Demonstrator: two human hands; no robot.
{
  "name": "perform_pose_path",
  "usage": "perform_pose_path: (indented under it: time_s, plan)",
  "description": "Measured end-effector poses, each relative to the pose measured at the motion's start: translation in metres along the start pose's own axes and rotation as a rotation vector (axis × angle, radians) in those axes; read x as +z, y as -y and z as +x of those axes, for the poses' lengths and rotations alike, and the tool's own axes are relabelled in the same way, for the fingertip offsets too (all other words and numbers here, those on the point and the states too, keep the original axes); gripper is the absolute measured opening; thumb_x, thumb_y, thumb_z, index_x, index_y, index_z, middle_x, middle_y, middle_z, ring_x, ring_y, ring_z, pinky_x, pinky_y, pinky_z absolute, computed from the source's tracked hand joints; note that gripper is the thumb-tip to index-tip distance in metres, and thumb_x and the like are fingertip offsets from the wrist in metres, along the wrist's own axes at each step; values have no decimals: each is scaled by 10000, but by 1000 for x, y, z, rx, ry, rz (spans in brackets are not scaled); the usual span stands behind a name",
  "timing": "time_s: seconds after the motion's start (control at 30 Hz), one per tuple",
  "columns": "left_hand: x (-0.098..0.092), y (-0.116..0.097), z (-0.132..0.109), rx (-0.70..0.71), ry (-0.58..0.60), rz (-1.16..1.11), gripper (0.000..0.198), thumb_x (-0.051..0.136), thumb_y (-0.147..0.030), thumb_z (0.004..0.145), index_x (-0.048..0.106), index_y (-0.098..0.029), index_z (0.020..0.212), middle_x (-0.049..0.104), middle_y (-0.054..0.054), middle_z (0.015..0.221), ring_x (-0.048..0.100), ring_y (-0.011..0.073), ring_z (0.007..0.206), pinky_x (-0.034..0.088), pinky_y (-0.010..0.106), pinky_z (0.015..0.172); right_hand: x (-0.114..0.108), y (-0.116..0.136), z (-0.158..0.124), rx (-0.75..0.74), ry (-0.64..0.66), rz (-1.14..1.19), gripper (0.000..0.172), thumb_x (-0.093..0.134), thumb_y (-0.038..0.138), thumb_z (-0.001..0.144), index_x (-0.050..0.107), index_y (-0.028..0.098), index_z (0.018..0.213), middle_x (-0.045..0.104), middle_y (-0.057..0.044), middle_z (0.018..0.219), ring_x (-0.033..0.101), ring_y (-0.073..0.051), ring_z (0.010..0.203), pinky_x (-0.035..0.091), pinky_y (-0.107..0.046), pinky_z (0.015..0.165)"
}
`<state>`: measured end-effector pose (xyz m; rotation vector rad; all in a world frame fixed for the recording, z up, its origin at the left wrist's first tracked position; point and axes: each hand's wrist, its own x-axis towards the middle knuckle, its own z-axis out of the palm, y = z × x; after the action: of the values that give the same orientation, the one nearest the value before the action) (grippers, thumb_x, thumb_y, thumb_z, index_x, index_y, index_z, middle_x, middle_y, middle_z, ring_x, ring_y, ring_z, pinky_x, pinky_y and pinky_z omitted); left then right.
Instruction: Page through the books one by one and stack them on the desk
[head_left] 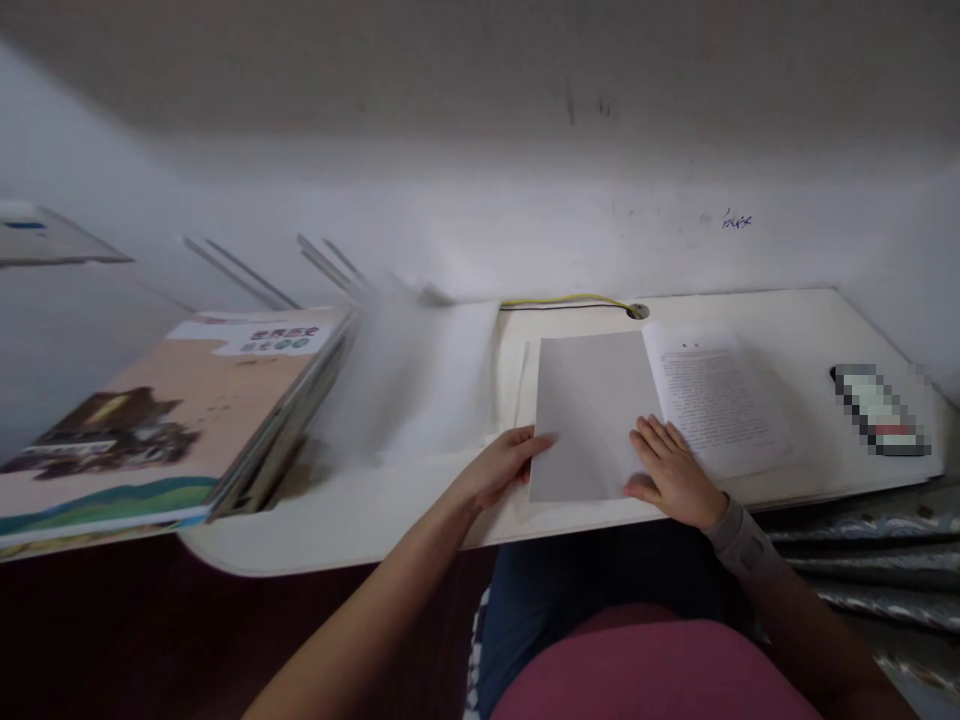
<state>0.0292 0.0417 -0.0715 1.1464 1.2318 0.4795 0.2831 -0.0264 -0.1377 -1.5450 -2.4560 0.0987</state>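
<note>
A blank grey-white sheet (592, 400) lies on the white desk (360, 520) in front of me. My left hand (504, 465) grips its lower left edge, thumb on top and fingers curled. My right hand (670, 470) lies flat on the sheet's lower right corner, fingers spread. Beside it on the right sits a printed page of text (716, 395).
A stack of large books with a tan illustrated cover (172, 420) overhangs the desk's left end. More white paper (427, 385), blurred, lies between them and the sheet. A yellow cable (562, 300) runs along the wall to a grommet. A pixelated object (881, 410) rests at far right.
</note>
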Motion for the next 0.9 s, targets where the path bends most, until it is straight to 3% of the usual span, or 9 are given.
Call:
perform_pose_path:
  time_s: [0.17,0.27,0.37,0.47,0.57,0.63,0.73,0.8,0.9]
  plan:
    - [33,-64,-16,263,-55,316,341,542,-483,760,596,-147,740,581,7,662,524,142,617,404,238,550,-11,-5,3,-40,6,228,668,305,541,938,272,142,1473,386,-161,1471,303,-255,1387,302,-482,1109]
    - [74,-104,-14,489,-70,524,327,472,-427,824,575,-147,690,568,10,653,539,159,662,431,270,610,-30,-20,5,54,-131,493,632,63,473,971,156,149,1505,448,-136,1435,400,-211,1333,368,-415,1070]
    - [119,-120,-2,688,58,604,378,368,-397,913,609,-141,774,632,40,745,595,179,759,467,313,733,-55,-48,0,194,-261,631,707,-109,486,930,91,136,1511,542,-146,1343,495,-247,1251,393,-472,1023]
    - [152,-100,8,797,213,641,419,301,-408,961,595,-138,1084,663,110,1073,613,211,1006,462,354,889,-75,-85,-16,334,-368,741,796,-110,573,896,216,160,1493,610,-151,1253,577,-307,1135,414,-564,955]
    - [166,-50,12,739,127,854,595,374,-518,924,412,-108,1354,444,210,1409,425,318,1300,378,494,1021,-81,-119,-37,477,-416,828,804,-82,577,906,372,168,1430,631,-153,1221,593,-316,1103,419,-590,912]
    - [165,-13,13,652,63,1013,729,368,-588,900,294,-98,1434,297,233,1494,263,370,1388,308,595,1048,-76,-135,-50,547,-369,917,802,-45,557,924,500,132,1332,650,-172,1177,605,-308,1088,429,-562,888]
    - [154,30,16,653,-43,1158,756,343,-585,908,285,-48,1437,266,265,1491,214,358,1404,242,584,1095,-65,-148,-62,649,-234,1125,647,190,525,915,639,115,1137,684,-198,1083,642,-311,1022,473,-514,833]
    - [144,45,18,700,-104,1216,736,332,-573,917,324,-35,1420,303,269,1472,246,341,1397,222,559,1115,-59,-151,-66,717,-180,1247,484,389,479,833,654,158,1082,705,-180,1031,667,-322,959,512,-511,803]
    - [130,52,21,755,-145,1271,725,301,-586,918,366,-50,1404,355,245,1454,296,320,1382,245,538,1114,-53,-147,-69,789,-194,1310,402,526,402,720,642,209,1053,727,-129,962,690,-324,882,548,-514,770]
